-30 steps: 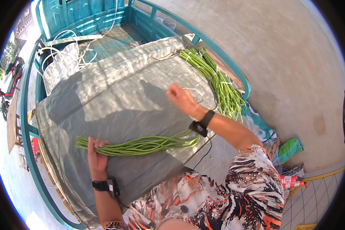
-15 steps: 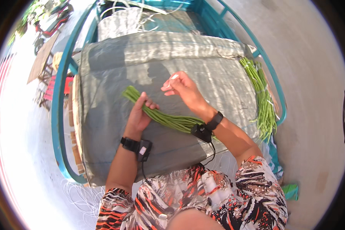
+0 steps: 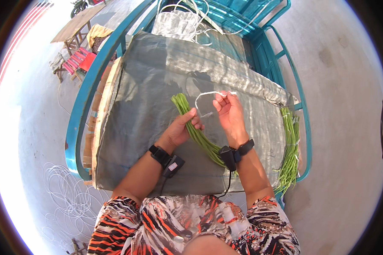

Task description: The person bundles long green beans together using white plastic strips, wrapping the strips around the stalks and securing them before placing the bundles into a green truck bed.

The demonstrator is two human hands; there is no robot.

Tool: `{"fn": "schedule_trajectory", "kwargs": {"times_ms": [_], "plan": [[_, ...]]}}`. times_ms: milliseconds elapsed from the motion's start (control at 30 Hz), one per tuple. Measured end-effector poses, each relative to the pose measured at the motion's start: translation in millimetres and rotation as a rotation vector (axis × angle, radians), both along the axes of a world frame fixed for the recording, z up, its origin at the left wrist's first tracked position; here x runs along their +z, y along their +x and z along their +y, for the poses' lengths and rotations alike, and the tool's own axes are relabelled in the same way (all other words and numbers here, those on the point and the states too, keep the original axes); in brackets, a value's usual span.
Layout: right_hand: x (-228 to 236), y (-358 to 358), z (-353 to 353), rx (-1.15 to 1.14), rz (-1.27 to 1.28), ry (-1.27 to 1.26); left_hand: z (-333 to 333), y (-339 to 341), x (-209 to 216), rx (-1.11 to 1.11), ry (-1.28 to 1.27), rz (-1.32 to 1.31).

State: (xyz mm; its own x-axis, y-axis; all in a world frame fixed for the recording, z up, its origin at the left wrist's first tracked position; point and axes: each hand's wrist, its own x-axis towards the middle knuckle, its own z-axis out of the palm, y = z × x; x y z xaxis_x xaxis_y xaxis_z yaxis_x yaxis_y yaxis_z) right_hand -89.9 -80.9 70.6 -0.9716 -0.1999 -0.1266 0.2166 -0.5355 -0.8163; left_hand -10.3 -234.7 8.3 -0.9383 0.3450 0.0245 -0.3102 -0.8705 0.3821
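Note:
A bundle of long green beans (image 3: pixel 204 143) slants across the grey cloth surface, its upper ends bunched together. My left hand (image 3: pixel 181 129) is wrapped round it near that end. To the right, my right hand (image 3: pixel 230 111) pinches a short white string (image 3: pixel 201 97) between thumb and fingertips. The string curves loosely down to the left, its frayed end hanging close to my left fingers, apart from the beans. Past my right wrist the lower ends of the beans are partly hidden by the black wrist device (image 3: pixel 229 158).
More bundled long beans (image 3: pixel 289 146) lie along the cloth's right edge. Teal metal rails (image 3: pixel 83 102) frame the cart bed. White strips and a pale sack (image 3: pixel 176 24) sit at the back. Loose white wire coils (image 3: pixel 70 193) lie on the ground at left, below a wooden table (image 3: pixel 78 23).
The string now hangs out from my right hand, which has turned palm-up. My left hand keeps its hold on the beans. The whole view has swung, shifting the cart's position.

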Motion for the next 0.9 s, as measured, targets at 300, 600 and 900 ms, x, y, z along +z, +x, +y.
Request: {"fn": "schedule_trajectory", "kwargs": {"times_ms": [300,600,900], "plan": [[20.8,20.5,-16.2,0.104,0.049,0.090,6.6,-0.4,-2.4,0.136,-0.047,-0.153],[51.6,34.4,-74.1,0.248,0.175,0.215,5.6,-4.7,-9.6,0.095,-0.103,-0.202],[59.0,36.4,-102.1,0.259,0.885,0.900,0.6,-0.8,-9.9,0.072,-0.060,-0.123]]}}
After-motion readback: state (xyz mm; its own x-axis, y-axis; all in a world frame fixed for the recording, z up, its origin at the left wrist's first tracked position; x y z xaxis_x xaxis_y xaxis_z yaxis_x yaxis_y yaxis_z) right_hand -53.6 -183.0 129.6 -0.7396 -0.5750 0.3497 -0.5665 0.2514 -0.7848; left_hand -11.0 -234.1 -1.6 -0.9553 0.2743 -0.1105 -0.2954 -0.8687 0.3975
